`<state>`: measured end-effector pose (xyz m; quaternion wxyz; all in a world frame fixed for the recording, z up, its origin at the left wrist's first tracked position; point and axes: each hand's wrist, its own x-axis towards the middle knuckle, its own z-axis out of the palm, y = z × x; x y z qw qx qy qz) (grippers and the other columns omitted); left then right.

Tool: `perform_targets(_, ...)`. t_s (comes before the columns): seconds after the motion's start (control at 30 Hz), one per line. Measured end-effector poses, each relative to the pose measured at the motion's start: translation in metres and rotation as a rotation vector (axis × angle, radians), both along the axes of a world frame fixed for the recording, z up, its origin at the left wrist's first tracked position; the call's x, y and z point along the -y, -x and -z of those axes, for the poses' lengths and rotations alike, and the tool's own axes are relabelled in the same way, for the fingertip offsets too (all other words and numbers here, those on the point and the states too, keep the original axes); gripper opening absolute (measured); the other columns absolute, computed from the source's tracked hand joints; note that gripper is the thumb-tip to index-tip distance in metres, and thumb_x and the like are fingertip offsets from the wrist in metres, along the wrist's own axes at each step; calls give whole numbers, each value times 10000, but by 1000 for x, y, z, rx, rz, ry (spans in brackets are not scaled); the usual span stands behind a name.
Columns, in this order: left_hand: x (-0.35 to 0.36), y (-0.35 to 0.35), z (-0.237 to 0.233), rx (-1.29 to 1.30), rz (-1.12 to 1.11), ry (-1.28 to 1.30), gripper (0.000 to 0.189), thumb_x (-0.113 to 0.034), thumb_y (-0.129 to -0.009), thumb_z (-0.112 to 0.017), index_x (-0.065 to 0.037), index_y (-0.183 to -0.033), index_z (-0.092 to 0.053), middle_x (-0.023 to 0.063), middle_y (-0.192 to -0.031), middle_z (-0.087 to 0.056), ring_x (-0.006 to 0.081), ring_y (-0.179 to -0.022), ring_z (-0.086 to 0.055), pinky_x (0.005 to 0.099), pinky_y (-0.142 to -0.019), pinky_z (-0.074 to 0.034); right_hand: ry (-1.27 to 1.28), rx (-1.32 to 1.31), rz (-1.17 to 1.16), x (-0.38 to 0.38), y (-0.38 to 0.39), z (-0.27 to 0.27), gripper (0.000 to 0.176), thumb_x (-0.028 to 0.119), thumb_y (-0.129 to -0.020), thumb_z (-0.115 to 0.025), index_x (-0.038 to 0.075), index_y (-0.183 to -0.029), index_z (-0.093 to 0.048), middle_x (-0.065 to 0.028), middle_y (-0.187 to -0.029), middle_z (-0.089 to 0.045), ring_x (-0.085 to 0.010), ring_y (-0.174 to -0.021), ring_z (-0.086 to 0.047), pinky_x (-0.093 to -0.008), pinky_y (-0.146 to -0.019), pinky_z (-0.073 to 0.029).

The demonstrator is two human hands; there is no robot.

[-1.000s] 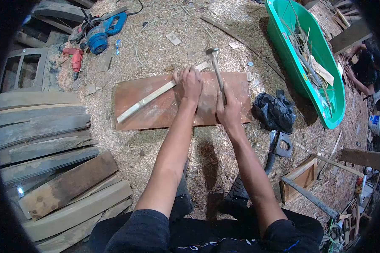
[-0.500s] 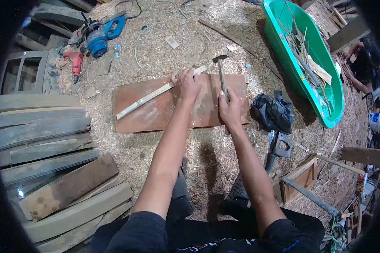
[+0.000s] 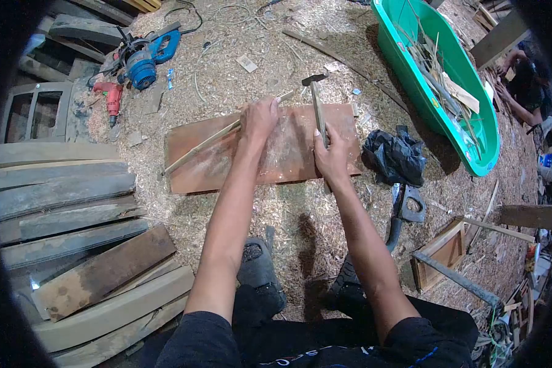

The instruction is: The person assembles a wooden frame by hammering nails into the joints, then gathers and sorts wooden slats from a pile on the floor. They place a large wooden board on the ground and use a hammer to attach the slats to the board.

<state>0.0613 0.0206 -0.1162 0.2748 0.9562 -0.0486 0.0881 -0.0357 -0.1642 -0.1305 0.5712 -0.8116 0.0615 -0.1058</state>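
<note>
A reddish-brown board (image 3: 202,162) lies flat on the sawdust floor in front of me. A thin pale wooden strip (image 3: 202,143) rests slantwise across it. My left hand (image 3: 257,119) grips the strip near its far end and holds it turned up on its narrow edge. My right hand (image 3: 330,156) is closed around the handle of a hammer (image 3: 316,101), whose metal head points away from me, just beyond the board's far edge and right of the strip's tip.
A green plastic tub (image 3: 472,132) with wood scraps sits at right, a black bag (image 3: 395,156) beside the board. Power tools, a blue one (image 3: 144,58) and a red drill (image 3: 111,97), lie far left. Stacked planks (image 3: 67,214) fill the left. Another person (image 3: 524,86) crouches far right.
My left hand has slid left and rolled the strip from flat onto its edge. The hammer stays in my right hand, held over the board's far edge.
</note>
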Motion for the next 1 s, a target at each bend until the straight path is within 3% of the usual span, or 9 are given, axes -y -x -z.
perform_targets(0.13,4,6,2,115,-27,64,254,-269,-922,-578,-60,-956,-718,212,-921,-682,398,-866,-652,476,-740,-502,1,83,14,-2,5,-4,355,178,-935,-590,-2,-1242,-587,-261,-1011,-670,-351,-975,-675,-403,-835,-510)
perform_targets(0.23,7,6,14,124,-41,44,261,-268,-915,-587,-60,-987,-729,167,-1045,-681,345,-1023,-623,453,-899,-465,9,28,22,-4,12,-15,343,162,-938,-581,-23,-1227,-585,-273,-1002,-661,-381,-963,-666,-410,-825,-508)
perform_targets(0.33,18,13,39,238,-72,-19,280,-251,-926,-567,-63,-1074,-713,144,-1126,-660,309,-1138,-566,462,-1058,-349,58,-56,-16,-6,19,-12,346,142,-946,-563,-47,-1236,-573,-290,-995,-650,-421,-942,-652,-425,-810,-507)
perform_targets(0.43,22,18,43,176,-78,-37,308,-224,-927,-552,-47,-1150,-671,161,-1176,-638,315,-1173,-543,494,-1124,-254,107,3,-89,-7,20,1,368,129,-953,-546,-54,-1273,-551,-307,-977,-643,-447,-913,-645,-445,-786,-507)
perform_targets(0.67,26,13,44,133,-127,-12,310,-211,-906,-565,-35,-1145,-653,163,-1088,-664,322,-1126,-563,490,-1116,-256,176,194,-58,-17,22,9,389,119,-953,-542,-33,-1310,-541,-326,-932,-639,-463,-854,-654,-459,-740,-513)
perform_targets(0.83,30,11,43,120,-166,-22,293,-202,-886,-586,-29,-1111,-659,167,-1075,-667,333,-1091,-576,488,-1091,-271,217,128,-94,-16,20,3,410,120,-956,-543,-28,-1337,-519,-295,-840,-627,-427,-744,-647,-450,-679,-505)
perform_targets(1.0,28,8,57,181,-173,-23,271,-203,-876,-590,-23,-1066,-656,172,-1046,-666,338,-1075,-577,507,-1088,-264,114,96,-47,-20,20,-16,406,113,-948,-543,-22,-1331,-526,-309,-829,-621,-436,-757,-652,-461,-673,-504)
